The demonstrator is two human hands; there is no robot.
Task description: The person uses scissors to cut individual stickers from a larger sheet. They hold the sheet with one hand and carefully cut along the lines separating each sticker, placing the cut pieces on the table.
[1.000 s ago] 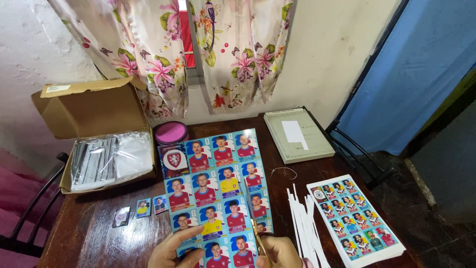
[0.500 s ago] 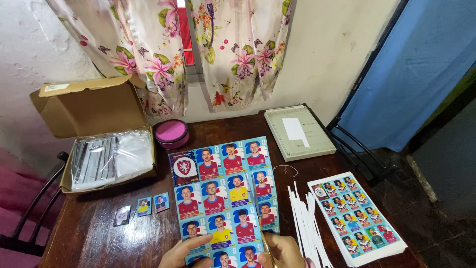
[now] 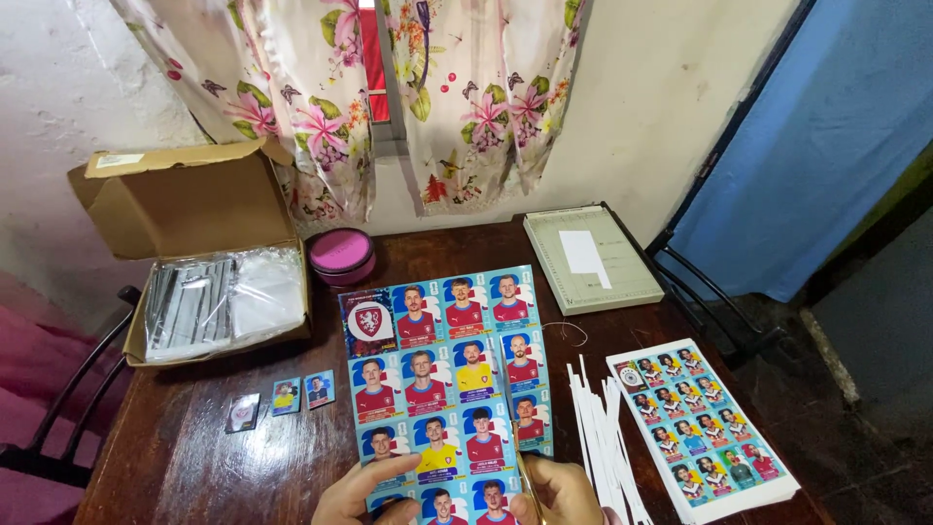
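I hold a sheet of portrait stickers [image 3: 437, 369] with blue borders upright over the dark wooden table [image 3: 194, 457]. My left hand [image 3: 360, 498] grips its lower left edge. My right hand [image 3: 569, 494] is at the lower right, closed on a slim pair of scissors [image 3: 523, 465] whose blade points up into the sheet. A cut runs up between the right column and the rest, so that column stands slightly apart. Only the tops of both hands show at the frame's bottom edge.
White trimmed strips [image 3: 603, 437] lie right of the sheet, beside a stack of similar sticker sheets [image 3: 700, 418]. Three single cut stickers [image 3: 282, 397] lie on the left. Behind are an open cardboard box [image 3: 194, 204], a pink round tin [image 3: 340, 253] and a paper trimmer [image 3: 593, 258].
The sheet has shifted a little right and down in my hands. The cut along the right column now reaches further up, and that column has separated from the rest.
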